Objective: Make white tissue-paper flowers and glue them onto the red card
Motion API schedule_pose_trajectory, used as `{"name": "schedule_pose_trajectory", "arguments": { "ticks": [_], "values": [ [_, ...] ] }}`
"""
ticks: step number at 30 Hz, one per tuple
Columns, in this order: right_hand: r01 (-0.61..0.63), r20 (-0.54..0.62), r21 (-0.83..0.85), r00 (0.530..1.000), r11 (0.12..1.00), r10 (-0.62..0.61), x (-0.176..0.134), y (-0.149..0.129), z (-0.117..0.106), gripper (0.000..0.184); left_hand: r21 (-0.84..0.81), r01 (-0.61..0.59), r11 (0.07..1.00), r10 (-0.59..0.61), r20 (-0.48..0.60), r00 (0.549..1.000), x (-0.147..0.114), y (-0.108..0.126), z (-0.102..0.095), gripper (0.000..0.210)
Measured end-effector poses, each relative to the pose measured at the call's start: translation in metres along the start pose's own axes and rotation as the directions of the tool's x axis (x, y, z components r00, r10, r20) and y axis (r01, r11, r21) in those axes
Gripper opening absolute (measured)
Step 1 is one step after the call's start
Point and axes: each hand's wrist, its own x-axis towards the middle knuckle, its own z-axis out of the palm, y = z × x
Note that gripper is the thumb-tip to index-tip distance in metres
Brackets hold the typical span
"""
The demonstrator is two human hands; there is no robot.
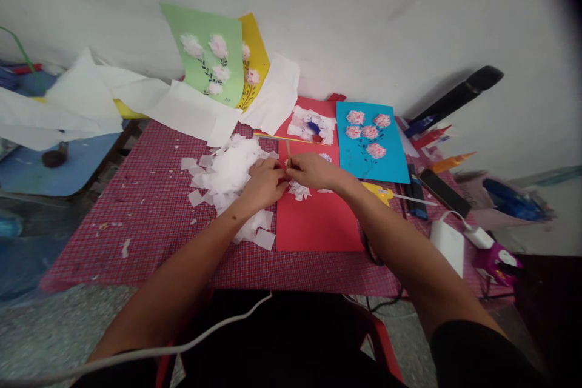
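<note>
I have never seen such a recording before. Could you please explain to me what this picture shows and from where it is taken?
There is no machine here: you see a person's two bare hands. The single picture comes from a camera worn on that person's head, looking forward and down.

The right hand pinches a thin stick. The fingertips of the left hand are right beside it; whether they hold anything is hidden. Both hands are over a red sheet bearing a ruffled paper flower.

On the checked tablecloth, a pile of white paper pieces lies to the left. To the right are a blue sheet with pink-and-white flowers and what looks like a yellow glue gun.
</note>
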Motion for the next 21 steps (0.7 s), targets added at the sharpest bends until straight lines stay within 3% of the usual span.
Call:
{"name": "schedule_pose_trajectory", "arguments": {
  "ticks": [10, 21],
  "values": [
    [0.065, -0.035, -0.036, 0.997, 0.997, -0.066, -0.008, -0.003, 0.0045, 0.022, 0.031, 0.016, 0.999, -0.016, 0.011, 1.0, -0.0008, 0.0018, -0.0013, 0.021],
    [-0.045, -0.029, 0.065, 0.998, 0.997, 0.047, -0.0053, 0.0003, -0.0007, 0.023, 0.047, 0.021, 0.999, -0.022, 0.026, 0.999, -0.0021, 0.0063, -0.0055, 0.023]
  ]
}}
